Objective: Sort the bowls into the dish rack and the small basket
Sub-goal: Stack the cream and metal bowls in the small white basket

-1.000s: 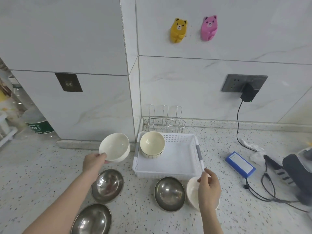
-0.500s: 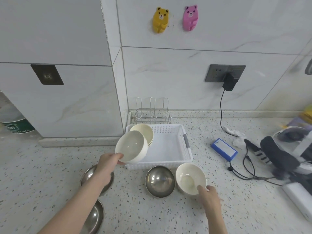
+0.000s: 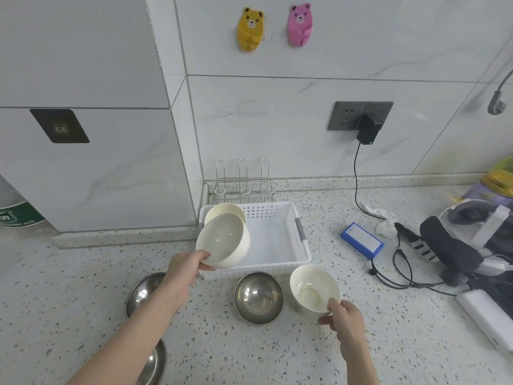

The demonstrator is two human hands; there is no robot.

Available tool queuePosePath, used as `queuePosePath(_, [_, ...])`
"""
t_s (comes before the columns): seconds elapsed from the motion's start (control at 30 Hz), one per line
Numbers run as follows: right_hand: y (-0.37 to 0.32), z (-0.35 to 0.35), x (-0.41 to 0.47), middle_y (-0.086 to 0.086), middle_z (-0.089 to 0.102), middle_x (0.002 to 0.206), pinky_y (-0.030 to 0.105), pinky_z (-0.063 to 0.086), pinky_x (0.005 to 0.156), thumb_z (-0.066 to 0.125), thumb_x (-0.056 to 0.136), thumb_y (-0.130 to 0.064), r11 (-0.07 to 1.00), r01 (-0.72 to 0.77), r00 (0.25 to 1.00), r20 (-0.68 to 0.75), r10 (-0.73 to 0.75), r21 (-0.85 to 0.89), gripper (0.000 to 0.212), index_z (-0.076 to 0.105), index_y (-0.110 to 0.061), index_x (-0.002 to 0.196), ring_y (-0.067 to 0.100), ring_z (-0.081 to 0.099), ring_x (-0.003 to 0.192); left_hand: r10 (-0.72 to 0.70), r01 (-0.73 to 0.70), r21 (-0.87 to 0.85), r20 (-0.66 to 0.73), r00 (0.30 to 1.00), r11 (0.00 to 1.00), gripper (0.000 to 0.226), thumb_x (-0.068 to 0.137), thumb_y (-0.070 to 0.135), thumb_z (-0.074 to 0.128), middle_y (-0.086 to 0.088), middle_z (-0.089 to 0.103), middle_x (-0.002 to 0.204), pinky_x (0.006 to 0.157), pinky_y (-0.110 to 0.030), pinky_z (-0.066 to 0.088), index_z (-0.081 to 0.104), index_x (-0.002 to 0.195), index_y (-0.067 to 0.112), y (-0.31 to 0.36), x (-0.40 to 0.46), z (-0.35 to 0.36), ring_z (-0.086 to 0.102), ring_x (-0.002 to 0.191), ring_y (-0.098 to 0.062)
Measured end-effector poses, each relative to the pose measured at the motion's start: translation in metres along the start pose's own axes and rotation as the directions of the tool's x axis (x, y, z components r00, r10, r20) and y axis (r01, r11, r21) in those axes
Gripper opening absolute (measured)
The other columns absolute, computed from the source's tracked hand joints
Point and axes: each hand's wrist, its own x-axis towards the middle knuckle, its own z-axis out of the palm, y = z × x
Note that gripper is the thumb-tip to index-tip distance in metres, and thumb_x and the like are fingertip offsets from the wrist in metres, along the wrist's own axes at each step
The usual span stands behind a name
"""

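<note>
Your left hand [image 3: 185, 269] has carried its cream bowl [image 3: 223, 240] from the counter's 10 o'clock side to over the white basket [image 3: 280, 247], where it now hangs tilted above the cream bowl in the basket [image 3: 225, 212] at the 11 o'clock corner, rim pinched by thumb and fingers, forearm angled up from lower left. Steel bowls [image 3: 258, 298] sit at 6 o'clock. Your right hand [image 3: 345, 319] pinches the near rim of another cream bowl, the right-hand one [image 3: 314, 292]. At 12 o'clock, behind the basket, stands the wire dish rack [image 3: 243, 179].

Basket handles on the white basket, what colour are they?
Grey, seen on the basket's right handle in the head view.
</note>
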Motion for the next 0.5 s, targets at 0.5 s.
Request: queuePosePath(0.5, [-0.076, 0.001, 0.015, 0.006, 0.071, 0.058, 0.034, 0.046, 0.068, 0.055, 0.083, -0.019, 0.932, 0.225, 0.968, -0.177, -0.179, 0.284, 0.036, 0.059, -0.009, 0.118, 0.016, 0.055, 0.065, -0.026, 0.027, -0.118, 0.004, 1.000, 0.993, 0.010, 0.092, 0.010, 0.056, -0.011, 0.075, 0.066, 0.033, -0.016, 0.020, 0.062, 0.093, 0.003, 0.013, 0.022, -0.004, 0.025, 0.038, -0.006])
